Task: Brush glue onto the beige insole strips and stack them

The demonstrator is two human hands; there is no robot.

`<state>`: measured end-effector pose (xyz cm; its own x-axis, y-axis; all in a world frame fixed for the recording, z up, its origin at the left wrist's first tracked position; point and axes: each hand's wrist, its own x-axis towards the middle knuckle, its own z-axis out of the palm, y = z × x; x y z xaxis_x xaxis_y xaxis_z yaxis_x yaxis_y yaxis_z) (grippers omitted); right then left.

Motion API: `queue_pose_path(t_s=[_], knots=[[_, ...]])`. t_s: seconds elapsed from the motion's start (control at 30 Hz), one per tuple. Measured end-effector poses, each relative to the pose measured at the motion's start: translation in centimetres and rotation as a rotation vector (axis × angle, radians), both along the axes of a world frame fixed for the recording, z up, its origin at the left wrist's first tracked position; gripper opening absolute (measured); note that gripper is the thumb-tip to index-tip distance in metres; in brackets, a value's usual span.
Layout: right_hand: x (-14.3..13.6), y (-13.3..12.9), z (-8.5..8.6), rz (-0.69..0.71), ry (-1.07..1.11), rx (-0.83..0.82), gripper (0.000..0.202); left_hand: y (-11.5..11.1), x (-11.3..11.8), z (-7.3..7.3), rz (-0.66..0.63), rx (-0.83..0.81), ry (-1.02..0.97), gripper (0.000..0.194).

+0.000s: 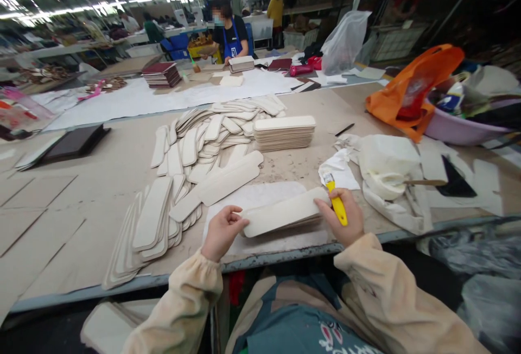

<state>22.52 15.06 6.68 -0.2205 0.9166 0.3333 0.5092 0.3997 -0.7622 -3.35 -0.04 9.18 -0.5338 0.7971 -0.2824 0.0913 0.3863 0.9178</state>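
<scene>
A long cream strip with rounded corners (pixel 285 213) lies slightly tilted over a small stack of similar strips, close to the table's front edge. My left hand (pixel 222 231) pinches its left end between thumb and fingers. At the opposite end, my right hand (pixel 345 218) grips a flat brush with a yellow handle (pixel 338 206), its thumb and fingers also at the strip's edge. The bristles point away from me and are hard to make out against the crumpled white paper (pixel 344 166). Beneath the stack is a white sheet (pixel 280 188).
Loose cream strips (pixel 191 150) are heaped left of centre, beside a neat stack (pixel 284 133). To the right stand a white container (pixel 388 161), an orange bag (pixel 415 90) and a purple basin (pixel 459 123). A co-worker (pixel 232 33) sits across the table.
</scene>
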Motion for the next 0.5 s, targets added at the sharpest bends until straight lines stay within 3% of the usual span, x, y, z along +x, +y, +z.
queue_pose_path(t_s=[0.23, 0.5], knots=[[-1.3, 0.9, -1.0, 0.032, -0.089, -0.002, 0.03, 1.5, -1.8, -2.0, -0.061, -0.12, 0.217, 0.04], [-1.0, 1.1, -2.5, 0.036, -0.163, -0.012, 0.03, 1.6, -2.1, -2.7, -0.098, -0.171, 0.298, 0.038]])
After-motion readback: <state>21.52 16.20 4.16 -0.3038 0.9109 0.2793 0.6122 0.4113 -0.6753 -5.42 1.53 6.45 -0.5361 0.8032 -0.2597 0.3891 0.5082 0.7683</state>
